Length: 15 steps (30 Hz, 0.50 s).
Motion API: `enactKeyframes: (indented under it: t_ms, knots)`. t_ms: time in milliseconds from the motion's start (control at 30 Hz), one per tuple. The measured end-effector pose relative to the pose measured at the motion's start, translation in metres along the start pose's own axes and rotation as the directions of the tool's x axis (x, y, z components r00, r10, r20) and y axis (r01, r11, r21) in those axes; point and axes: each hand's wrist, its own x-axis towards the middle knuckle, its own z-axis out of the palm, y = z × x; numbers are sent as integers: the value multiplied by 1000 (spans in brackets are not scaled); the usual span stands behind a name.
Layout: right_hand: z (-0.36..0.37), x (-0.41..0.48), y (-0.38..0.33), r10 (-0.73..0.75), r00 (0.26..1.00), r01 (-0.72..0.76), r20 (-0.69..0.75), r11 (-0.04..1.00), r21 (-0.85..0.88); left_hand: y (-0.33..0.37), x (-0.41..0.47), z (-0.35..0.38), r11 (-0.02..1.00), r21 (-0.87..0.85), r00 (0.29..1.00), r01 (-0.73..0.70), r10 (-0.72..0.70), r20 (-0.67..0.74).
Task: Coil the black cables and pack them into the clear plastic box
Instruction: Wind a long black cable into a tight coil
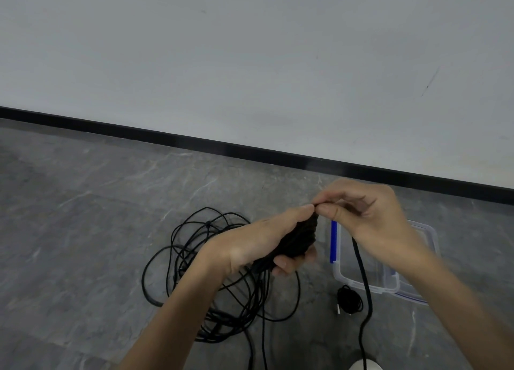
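A: What lies under the hands?
B: The floor [83, 230], and on it, below the left hand [264, 241], a loose tangle [189, 247] of thin cable, not yet coiled.
A: And the box?
B: The box [338, 272] sits open on the floor just beneath the right hand [372, 214]. I'd judge it is kept close so a finished coil can drop straight in. I see no cable in it, though the hand hides part.
A: What are the hands doing?
B: The left is clenched round a bundle [300, 239] of wound cable, which stops the turns springing apart. The right pinches the cable at the bundle's top between thumb and forefinger, likely guiding another turn. The tail [364, 280] hangs from it to the floor.
A: Anything smaller?
B: A small coil [349, 300] on the floor below the right hand, beside the box and not yet packed.
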Motion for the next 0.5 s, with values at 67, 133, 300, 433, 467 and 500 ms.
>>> enactKeyframes:
  t_ms: [67,133,300,433,467,500]
  knots:
    - [0,2,0,11,1000,-12,13,1000,26,-1,0,-1,1000,-25,1000,-10,10,13]
    - [-1,2,0,28,999,-30,38,998,53,-2,1,-1,998,-54,999,-27,28,21]
    - [-2,2,2,60,996,-63,71,997,50,-4,4,-3,991,-109,994,-76,84,70]
    - [-2,2,8,78,992,-71,103,995,-72,-7,6,-5,975,-193,985,-113,135,109]
    - [-1,2,10,93,989,-79,119,991,-112,-6,5,-6,966,-229,981,-119,150,122]
    - [0,2,12,109,985,-90,135,986,-139,-6,5,-6,955,-269,977,-126,166,134]
